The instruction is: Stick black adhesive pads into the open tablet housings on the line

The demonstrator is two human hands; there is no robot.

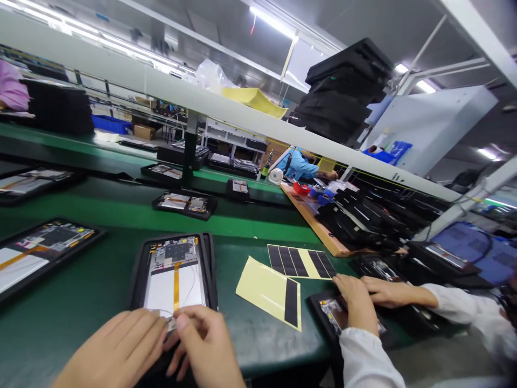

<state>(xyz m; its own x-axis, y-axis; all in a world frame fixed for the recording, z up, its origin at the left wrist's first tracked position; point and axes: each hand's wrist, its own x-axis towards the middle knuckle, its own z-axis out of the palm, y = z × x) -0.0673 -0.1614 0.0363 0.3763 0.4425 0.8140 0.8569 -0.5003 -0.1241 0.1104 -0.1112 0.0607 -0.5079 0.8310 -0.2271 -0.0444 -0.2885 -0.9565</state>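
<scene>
An opened tablet (155, 291) lies in a black foam tray (138, 269) before me, its circuit board, white battery and orange ribbon cable exposed. At its near end, my left hand (117, 347) is bent over with its fingers together; what its fingertips hold is hidden. Close beside it, my right hand (210, 345) has thumb and forefinger pinched at the tablet's lower edge. The small thing in this pinch is too hidden to name. A thin wire (193, 285) loops over the battery towards the fingers.
Right of the tray lie a yellow backing sheet (262, 291) with one black strip and another sheet (301, 261) with several. A co-worker's hands (357, 302) work on another tablet at right. More tablets in trays (186, 203) sit along the green bench; a shelf beam (161, 81) crosses above.
</scene>
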